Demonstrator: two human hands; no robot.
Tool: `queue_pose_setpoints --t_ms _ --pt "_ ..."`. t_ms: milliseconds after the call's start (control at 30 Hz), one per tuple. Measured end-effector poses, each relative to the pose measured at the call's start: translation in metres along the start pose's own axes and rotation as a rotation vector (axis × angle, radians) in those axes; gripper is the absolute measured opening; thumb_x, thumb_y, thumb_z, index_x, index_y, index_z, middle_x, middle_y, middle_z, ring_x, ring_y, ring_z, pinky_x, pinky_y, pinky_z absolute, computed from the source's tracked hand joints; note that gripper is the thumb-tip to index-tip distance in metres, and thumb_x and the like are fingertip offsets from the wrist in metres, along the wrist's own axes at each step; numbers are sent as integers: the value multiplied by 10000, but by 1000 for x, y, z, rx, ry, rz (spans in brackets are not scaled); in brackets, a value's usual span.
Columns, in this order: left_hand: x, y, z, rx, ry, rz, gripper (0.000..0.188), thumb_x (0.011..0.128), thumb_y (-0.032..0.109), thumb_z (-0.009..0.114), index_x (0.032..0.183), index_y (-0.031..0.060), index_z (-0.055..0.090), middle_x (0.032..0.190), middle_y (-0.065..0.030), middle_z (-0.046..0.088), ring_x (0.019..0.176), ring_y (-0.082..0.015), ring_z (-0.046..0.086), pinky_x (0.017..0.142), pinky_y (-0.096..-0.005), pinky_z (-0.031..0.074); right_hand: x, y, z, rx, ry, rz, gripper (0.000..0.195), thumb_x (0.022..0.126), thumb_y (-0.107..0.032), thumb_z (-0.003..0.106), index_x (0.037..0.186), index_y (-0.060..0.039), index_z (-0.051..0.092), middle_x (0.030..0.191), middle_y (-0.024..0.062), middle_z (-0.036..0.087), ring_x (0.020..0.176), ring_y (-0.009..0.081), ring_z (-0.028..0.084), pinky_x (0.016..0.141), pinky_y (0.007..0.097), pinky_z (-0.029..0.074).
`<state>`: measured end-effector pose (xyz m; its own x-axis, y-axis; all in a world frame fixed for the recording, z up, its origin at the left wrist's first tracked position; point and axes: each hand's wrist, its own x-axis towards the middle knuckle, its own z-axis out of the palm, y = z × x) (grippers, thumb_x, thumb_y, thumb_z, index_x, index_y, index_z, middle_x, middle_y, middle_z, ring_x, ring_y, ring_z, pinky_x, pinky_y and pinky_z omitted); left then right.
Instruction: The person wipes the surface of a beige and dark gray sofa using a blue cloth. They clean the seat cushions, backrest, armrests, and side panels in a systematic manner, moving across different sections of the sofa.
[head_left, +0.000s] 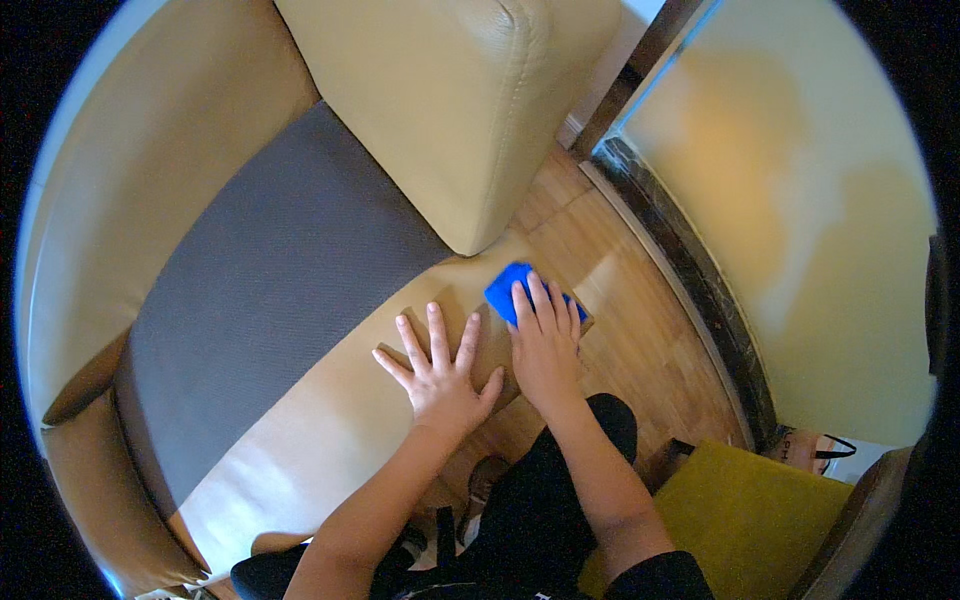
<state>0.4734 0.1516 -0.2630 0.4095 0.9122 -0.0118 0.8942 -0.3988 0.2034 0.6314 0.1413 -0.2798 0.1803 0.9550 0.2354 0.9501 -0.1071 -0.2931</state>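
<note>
My left hand (446, 379) lies flat with fingers spread on the tan leather front edge of a sofa seat (322, 420). To its right, my right hand (545, 330) presses a folded blue cloth (508, 289) onto the rounded end of that same edge. The fingers lie over the cloth and cover part of it; the thumb is mostly hidden. A dark grey fabric panel (285, 262) covers the seat behind the leather strip. Above both hands a large tan leather cushion or backrest (442, 112) comes down to a corner at the seat.
Wood flooring (652, 315) runs along the right, up to a dark baseboard (712, 322) under a pale wall (810, 225). A chair with an olive-yellow seat (750, 517) stands at the lower right, near a bag with a black handle (806, 450). My legs are below my arms.
</note>
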Motion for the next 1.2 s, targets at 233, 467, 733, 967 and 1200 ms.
queue_pose_setpoints --t_ms 233,467,733,967,1200 --pt "0 1 0 -10 49 50 807 821 556 648 1517 217 417 1613 -232 212 1465 -564 83 1079 -790 51 56 6 24 62 142 28 530 902 -247 633 1407 -142 511 1459 111 494 1241 369 498 1026 555 364" --pt "16 11 9 -46 20 124 816 845 467 617 1464 -24 412 1570 -251 297 1490 -442 181 1206 -609 91 55 4 20 106 156 -228 400 891 -258 636 1278 -159 625 1379 50 552 1168 340 530 986 538 387" --pt "13 13 6 -43 32 140 816 853 463 598 1492 -1 391 1591 -246 265 1495 -438 173 1205 -607 88 66 19 18 254 160 -202 429 842 -182 687 1266 -139 638 1343 82 569 1131 317 557 937 476 429" --pt "14 10 2 -59 44 138 798 859 455 599 1480 -7 404 1589 -242 277 1495 -437 176 1205 -602 95 74 40 21 472 4 107 421 966 -230 607 1370 -117 574 1341 208 575 1195 401 573 1032 456 449" --pt "15 11 3 -95 63 138 771 878 445 598 1472 -10 414 1588 -240 279 1493 -431 184 1206 -597 97 60 69 -20 843 -300 734 392 1007 -277 558 1339 -71 592 1203 194 658 1166 335 599 1009 423 448"
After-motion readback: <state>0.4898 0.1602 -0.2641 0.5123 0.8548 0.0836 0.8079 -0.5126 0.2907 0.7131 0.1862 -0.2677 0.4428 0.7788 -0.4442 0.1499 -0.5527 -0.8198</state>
